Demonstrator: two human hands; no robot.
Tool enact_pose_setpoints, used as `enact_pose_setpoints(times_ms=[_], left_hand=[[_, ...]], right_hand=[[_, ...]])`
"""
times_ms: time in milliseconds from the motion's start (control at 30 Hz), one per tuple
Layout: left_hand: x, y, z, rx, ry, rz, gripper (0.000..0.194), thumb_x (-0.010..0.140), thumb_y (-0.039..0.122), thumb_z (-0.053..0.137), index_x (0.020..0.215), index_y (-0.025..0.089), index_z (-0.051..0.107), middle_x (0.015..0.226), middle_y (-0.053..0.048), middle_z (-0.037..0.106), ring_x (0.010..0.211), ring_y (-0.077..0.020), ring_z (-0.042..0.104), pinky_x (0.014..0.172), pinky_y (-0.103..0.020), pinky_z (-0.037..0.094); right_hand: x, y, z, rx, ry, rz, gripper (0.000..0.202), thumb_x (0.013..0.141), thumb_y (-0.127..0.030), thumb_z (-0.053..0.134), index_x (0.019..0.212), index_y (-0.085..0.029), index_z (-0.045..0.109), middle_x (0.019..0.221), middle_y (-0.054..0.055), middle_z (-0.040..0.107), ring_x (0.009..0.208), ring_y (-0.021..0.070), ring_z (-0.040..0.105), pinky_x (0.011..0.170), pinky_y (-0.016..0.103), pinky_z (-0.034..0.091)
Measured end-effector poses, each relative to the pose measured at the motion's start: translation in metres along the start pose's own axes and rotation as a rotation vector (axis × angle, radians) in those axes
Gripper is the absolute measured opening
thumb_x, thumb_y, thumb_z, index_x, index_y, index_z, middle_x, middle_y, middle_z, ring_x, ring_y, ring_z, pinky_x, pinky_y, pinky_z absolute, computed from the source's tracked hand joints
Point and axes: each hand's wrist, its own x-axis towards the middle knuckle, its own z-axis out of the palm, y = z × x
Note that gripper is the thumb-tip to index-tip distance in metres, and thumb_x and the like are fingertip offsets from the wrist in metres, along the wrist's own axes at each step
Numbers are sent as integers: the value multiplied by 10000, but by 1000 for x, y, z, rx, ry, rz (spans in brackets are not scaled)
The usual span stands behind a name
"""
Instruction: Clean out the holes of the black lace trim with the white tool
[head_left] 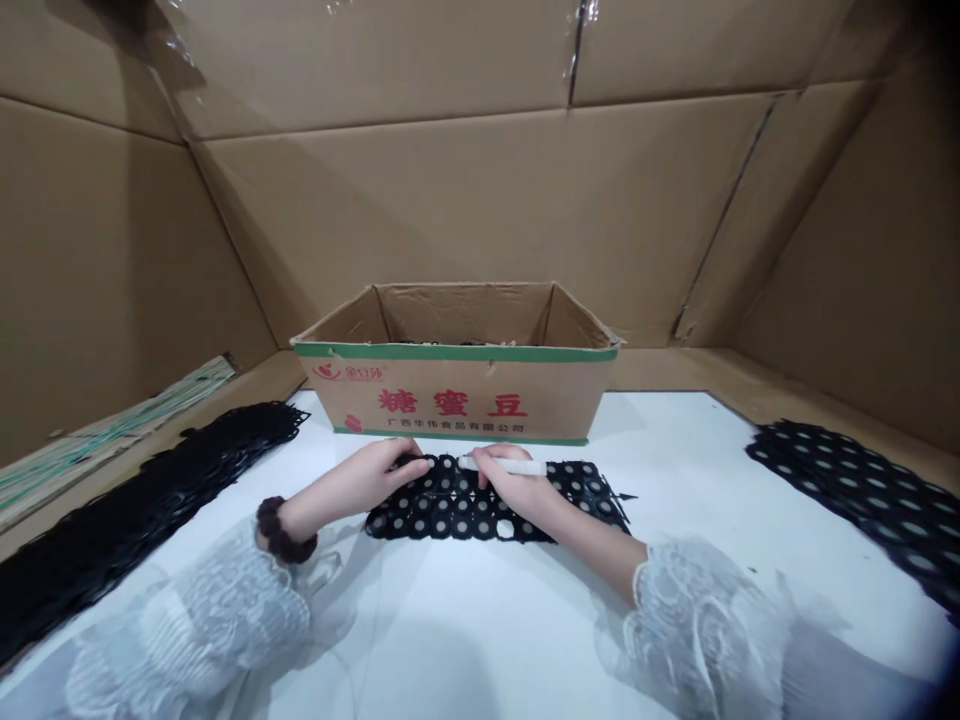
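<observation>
A black sheet (450, 515) with rows of round pale discs lies flat on the white table before me. A larger white spot (505, 528) shows near its front edge. My right hand (517, 485) is closed around a slim white pen-shaped tool (529, 467), its tip pointing left over the sheet's upper part. At the sheet's upper left corner rests my left hand (386, 472), thumb and forefinger apart and touching the sheet. Its other fingers are partly hidden.
Directly behind the sheet stands an open cardboard box (457, 395) with dark pieces inside. Black strips (150, 500) are heaped along the left edge. More black dotted sheets (862, 490) lie at right. Tall cardboard walls (480, 200) enclose the white table (420, 630).
</observation>
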Motion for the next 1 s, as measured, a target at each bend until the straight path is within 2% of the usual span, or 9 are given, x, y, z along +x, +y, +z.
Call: enact_pose_setpoints(times_ms=[67, 133, 267, 400, 600, 800, 900, 1000], left_hand=[[4, -1, 6, 85, 112, 17, 246, 847, 344, 393, 866, 176, 572, 903, -81, 620, 876, -240, 545, 797, -363, 396], [9, 1, 14, 101, 173, 55, 204, 833, 257, 400, 923, 164, 557, 955, -104, 611, 936, -254, 533, 845, -389, 384], [18, 9, 32, -121, 126, 129, 285, 854, 227, 354, 1115, 163, 448, 1075, -105, 577, 1015, -220, 524, 897, -362, 383], [25, 9, 44, -297, 154, 108, 336, 822, 217, 423, 1155, 170, 411, 960, -61, 562, 954, -195, 537, 874, -337, 391], [29, 3, 48, -507, 179, 3, 388, 783, 197, 479, 1150, 161, 359, 849, -21, 543, 857, -169, 545, 845, -328, 398], [19, 9, 58, -326, 292, 63, 309, 806, 178, 424, 1103, 186, 339, 811, -9, 473, 782, -161, 503, 759, -310, 395], [18, 8, 56, -327, 271, 81, 265, 809, 180, 420, 1057, 187, 327, 839, -18, 464, 788, -158, 494, 766, -311, 396], [22, 2, 50, -460, 180, 33, 268, 808, 200, 445, 1042, 187, 314, 846, -20, 493, 816, -159, 511, 803, -326, 403]], right_hand=[[1, 3, 2, -7, -39, -13, 429, 863, -355, 375, 482, -175, 457, 630, 14, 555, 744, 159, 552, 746, 268, 372], [0, 5, 4, -2, -31, -55, 413, 862, -330, 378, 492, -168, 464, 672, 17, 551, 737, 146, 546, 741, 257, 371], [0, 8, 6, 13, -19, -78, 391, 858, -287, 378, 498, -163, 464, 691, 18, 544, 721, 132, 538, 727, 247, 375], [2, 12, 7, 13, 1, -78, 381, 860, -256, 362, 501, -165, 451, 667, 13, 538, 695, 126, 533, 700, 246, 379], [1, 7, 7, -113, -49, -132, 393, 878, -265, 343, 511, -165, 443, 683, 20, 542, 718, 130, 517, 716, 264, 379], [6, 3, 15, -358, -100, -119, 352, 893, -278, 320, 592, -165, 463, 699, 32, 519, 775, 156, 480, 772, 317, 348], [10, 5, 17, -392, -97, -131, 348, 889, -275, 321, 585, -167, 451, 658, 26, 495, 746, 153, 468, 759, 313, 340], [13, 9, 10, -235, -78, -60, 362, 871, -291, 331, 535, -176, 401, 594, 2, 459, 649, 133, 462, 675, 277, 353]])
